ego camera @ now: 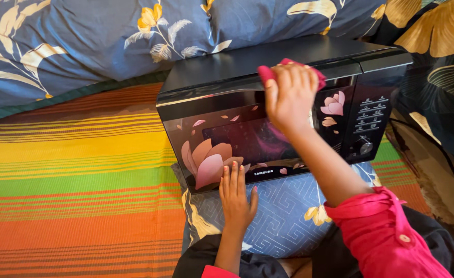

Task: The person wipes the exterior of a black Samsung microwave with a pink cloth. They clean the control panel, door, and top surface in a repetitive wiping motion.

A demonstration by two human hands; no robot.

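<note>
I am pressing a red cloth [268, 72] against the black microwave [227, 139] door's far edge with my closed right hand [289, 98]; my left hand [236, 198], open and flat, is steadying its near edge.

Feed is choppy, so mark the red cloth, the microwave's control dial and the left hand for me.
red cloth [266, 72], head view, on the corner showing beside the fingers.
control dial [366, 148], head view, on the knob's face.
left hand [236, 198], head view, on its back.

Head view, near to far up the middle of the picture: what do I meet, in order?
Left hand flat on the blue patterned cushion → black microwave's floral door → right hand pressing a pink cloth at the door's upper edge → microwave top → blue floral pillow.
</note>
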